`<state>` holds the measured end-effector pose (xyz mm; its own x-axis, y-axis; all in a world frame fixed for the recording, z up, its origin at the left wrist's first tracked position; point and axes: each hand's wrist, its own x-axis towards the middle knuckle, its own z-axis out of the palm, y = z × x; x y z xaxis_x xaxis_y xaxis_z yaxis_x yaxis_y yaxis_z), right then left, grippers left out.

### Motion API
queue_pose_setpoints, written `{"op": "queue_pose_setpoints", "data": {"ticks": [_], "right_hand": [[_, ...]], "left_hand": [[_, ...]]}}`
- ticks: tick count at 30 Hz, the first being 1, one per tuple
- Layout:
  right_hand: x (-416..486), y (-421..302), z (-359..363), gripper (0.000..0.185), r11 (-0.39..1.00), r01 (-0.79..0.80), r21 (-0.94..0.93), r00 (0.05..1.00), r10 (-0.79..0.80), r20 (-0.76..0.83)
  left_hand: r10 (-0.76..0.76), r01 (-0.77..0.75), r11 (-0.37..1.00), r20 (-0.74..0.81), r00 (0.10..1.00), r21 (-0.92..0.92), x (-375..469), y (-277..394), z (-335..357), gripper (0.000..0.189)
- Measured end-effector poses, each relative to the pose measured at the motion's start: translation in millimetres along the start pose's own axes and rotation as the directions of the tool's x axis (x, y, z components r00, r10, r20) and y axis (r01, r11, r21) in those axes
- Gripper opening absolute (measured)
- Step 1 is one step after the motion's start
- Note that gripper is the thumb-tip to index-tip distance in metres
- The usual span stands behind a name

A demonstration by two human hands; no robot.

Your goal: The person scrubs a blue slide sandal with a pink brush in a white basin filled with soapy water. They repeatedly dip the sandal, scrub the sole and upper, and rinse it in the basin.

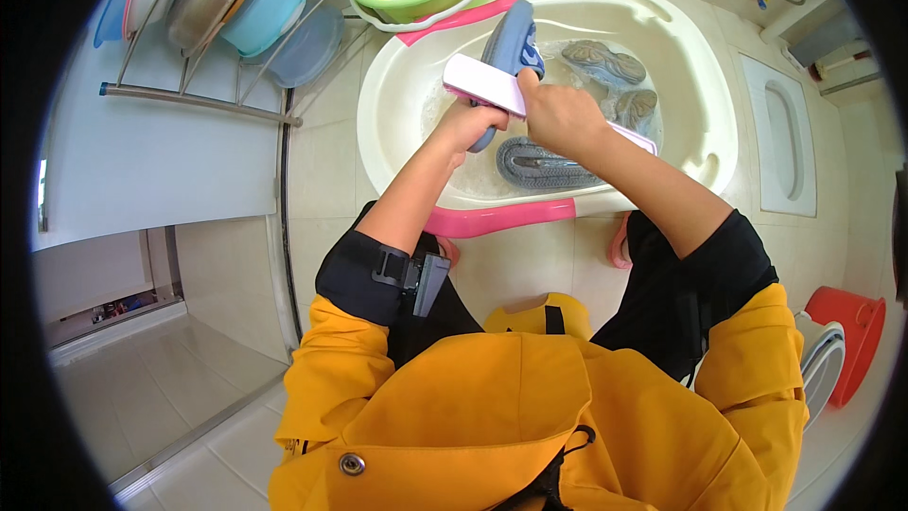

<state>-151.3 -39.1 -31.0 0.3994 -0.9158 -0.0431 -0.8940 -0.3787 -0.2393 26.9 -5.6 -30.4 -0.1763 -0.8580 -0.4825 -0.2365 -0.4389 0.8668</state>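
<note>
My left hand [469, 126] grips a blue-grey shoe [507, 42] near one end, holding it over a white plastic tub [397, 149] with pink edge parts. My right hand [566, 113] is closed on a long-handled scrubbing brush [486, 84] with a white back and pink bristles. The brush head lies across the shoe, bristles facing down toward it; the contact is partly hidden. Cloudy, sudsy water stands in the tub. In it, a grey shoe [540, 163] sits below my right wrist, and other grey shoes [604, 61] lie toward the far right, one partly behind my wrist.
A green basin [433, 6] holding purple slippers stands beyond the tub's far left. A metal rack [213, 105] with stacked basins is at the upper left. A squat toilet [787, 135] lies right of the tub; a red bucket [851, 348] stands at lower right. A yellow stool [578, 312] is between my legs.
</note>
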Motion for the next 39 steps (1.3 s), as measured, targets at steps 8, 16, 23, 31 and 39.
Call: {"op": "queue_pose_setpoints", "data": {"ticks": [8,16,23,31,39], "right_hand": [[2.3,3.1,2.5,0.02,0.999,0.022,-0.032,0.999,-0.02,0.049],[-0.5,-5.3,-4.2,0.022,0.99,0.14,0.009,0.973,-0.14,0.186],[-3.9,-10.5,-4.0,0.022,0.991,0.132,0.032,0.955,-0.136,0.263],[-6.8,-18.5,-8.7,0.022,0.988,0.152,0.033,0.944,-0.155,0.293],[2.8,-6.7,2.4,0.026,0.984,0.165,0.059,0.935,-0.175,0.309]], "left_hand": [[-0.029,0.05,0.98,-0.111,0.993,0.192,3.0,-13.8,3.5,0.078],[-0.043,0.078,0.948,-0.119,0.992,0.309,12.2,-25.1,12.5,0.075],[-0.102,0.103,0.958,-0.017,0.995,0.266,12.9,-25.7,14.2,0.082],[-0.023,0.014,0.981,0.047,0.999,0.194,9.7,-26.6,14.6,0.076],[-0.035,0.048,0.98,-0.069,0.997,0.195,8.6,-26.1,11.9,0.081]]}}
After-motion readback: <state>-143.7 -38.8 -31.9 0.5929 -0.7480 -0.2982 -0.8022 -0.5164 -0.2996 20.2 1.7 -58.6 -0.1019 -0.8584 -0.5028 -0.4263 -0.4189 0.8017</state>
